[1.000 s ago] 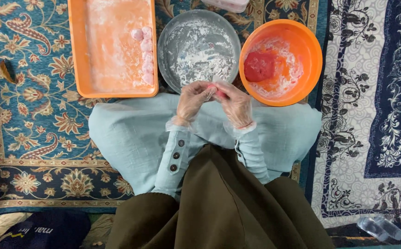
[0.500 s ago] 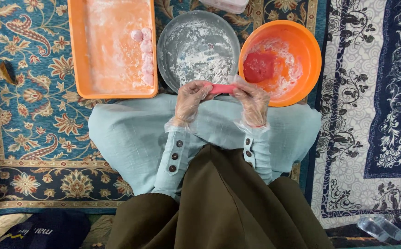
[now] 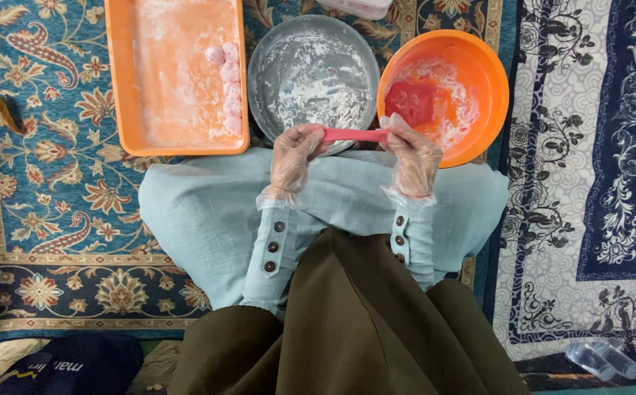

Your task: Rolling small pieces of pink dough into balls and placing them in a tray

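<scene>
Above a patterned carpet, beside an orange tray, a floured metal pan anchors the scene; just below its rim, gloved left hand and right hand pinch the ends of a stretched pink dough strip.

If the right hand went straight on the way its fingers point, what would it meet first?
Probably the orange bowl: the right hand, pinching the stretched pink dough strip, points toward its near rim. Depth is unclear, so it might pass above.
</scene>
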